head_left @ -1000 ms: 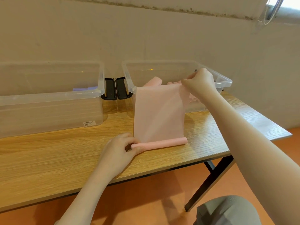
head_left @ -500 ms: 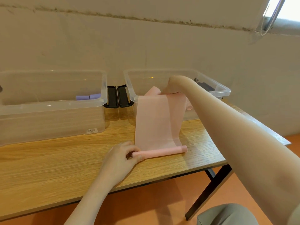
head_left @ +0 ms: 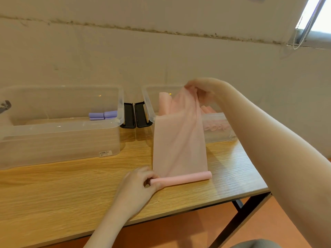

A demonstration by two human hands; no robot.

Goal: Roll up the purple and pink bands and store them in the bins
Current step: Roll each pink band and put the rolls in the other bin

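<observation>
Bunching the pink band (head_left: 179,140) above the right bin (head_left: 148,108), your right hand (head_left: 200,88) is now gathering slack it held flat; your left hand (head_left: 138,187) keeps pinching the roll (head_left: 186,179) on the table (head_left: 71,185).

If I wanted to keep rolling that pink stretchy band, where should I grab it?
Probably the thin rolled pink tube at the pink stretchy band's near end, lying crosswise on the wooden table. Come from above at its bare right end; the left hand already pinches the left.
</observation>
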